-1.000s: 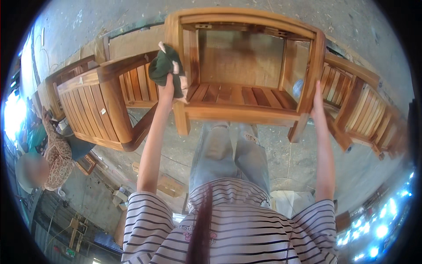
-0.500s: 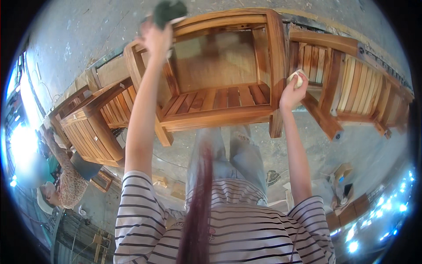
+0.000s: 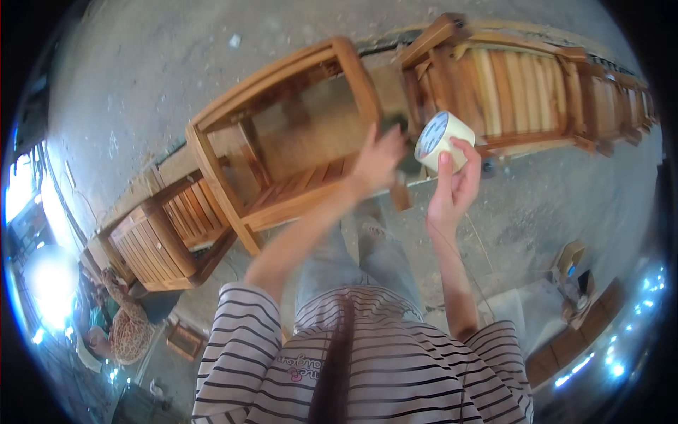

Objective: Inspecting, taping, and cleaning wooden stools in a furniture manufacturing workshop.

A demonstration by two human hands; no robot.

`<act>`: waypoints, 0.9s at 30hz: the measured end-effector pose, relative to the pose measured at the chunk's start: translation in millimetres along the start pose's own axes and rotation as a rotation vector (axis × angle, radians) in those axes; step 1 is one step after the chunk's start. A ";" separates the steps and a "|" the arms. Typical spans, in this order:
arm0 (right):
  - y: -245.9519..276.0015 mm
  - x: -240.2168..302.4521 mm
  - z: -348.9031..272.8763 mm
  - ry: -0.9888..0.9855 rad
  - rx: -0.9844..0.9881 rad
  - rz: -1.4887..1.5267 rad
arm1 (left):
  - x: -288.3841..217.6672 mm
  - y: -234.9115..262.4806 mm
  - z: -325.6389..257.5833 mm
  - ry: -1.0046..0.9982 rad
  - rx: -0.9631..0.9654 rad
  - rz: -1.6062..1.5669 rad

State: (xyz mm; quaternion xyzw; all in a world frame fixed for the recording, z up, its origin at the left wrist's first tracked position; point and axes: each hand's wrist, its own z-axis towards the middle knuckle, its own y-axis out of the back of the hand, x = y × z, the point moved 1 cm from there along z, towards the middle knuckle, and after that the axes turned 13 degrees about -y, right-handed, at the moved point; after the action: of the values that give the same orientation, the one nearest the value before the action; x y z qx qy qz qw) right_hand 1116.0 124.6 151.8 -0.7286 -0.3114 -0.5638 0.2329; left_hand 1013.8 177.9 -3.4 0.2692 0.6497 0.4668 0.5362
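My left hand [image 3: 378, 159] lies blurred against the right corner post of a bare wooden chair frame [image 3: 282, 141], with a dark green cloth [image 3: 404, 168] showing at its edges. Whether the fingers grip the cloth or only press it I cannot fully see. My right hand [image 3: 452, 187] is raised just right of it, apart from the chair, and holds a white round tin [image 3: 441, 140] with a pale printed lid turned toward me. The two hands are close together.
Slatted wooden chairs stand at the left [image 3: 166, 244] and more slatted furniture [image 3: 526, 88] runs along the upper right. A person sits on the concrete floor at the lower left [image 3: 127, 332]. Small boxes [image 3: 572, 263] lie at the right.
My left hand came down from the chair's top rail to its right corner post. My right hand left the chair's side and now holds the white tin up. The view swung left.
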 end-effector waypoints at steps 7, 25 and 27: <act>64.6 147.2 -34.9 0.357 -0.011 0.089 | -137.9 49.2 -8.3 0.418 -0.357 -0.987; 153.9 252.8 -157.3 0.908 -0.141 -0.150 | -268.8 430.2 -150.4 -1.135 -1.152 -0.261; 146.9 256.2 -166.3 0.923 -0.175 -0.151 | -280.1 448.5 -180.6 -1.299 -1.245 -0.140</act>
State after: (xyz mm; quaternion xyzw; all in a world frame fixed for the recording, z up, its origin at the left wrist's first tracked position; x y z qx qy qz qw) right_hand 1152.2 -43.8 443.7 -0.3942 -0.1787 -0.8681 0.2430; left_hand 853.5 70.3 520.9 0.1005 -0.1366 0.4564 0.8735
